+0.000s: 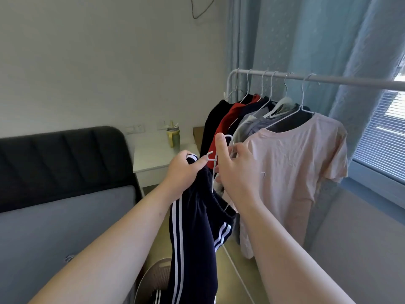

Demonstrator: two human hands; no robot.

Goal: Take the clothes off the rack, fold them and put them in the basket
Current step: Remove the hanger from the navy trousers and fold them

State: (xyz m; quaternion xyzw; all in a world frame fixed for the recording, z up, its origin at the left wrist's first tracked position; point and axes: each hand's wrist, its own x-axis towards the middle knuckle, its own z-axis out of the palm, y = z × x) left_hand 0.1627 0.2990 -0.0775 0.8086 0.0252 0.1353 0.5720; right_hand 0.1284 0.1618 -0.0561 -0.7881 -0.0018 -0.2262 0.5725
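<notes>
Dark navy pants (192,233) with white side stripes hang down in front of me, off the rack. My left hand (183,172) grips their waistband at the top. My right hand (236,170) holds the white wire hanger (228,139) that the pants hang on, thumb up along its hook. Behind, the white rack bar (328,81) carries several garments on hangers: a pale pink T-shirt (293,172) nearest, then grey, navy, red (225,126) and black ones. The rim of a pale basket (153,275) shows on the floor below the pants.
A bed with a grey sheet (54,227) and black padded headboard (61,159) fills the left. A white nightstand (157,159) with a yellow-green bottle (173,137) stands by the wall. Blue curtains (306,40) and a window are behind the rack. A grey surface (361,249) lies at right.
</notes>
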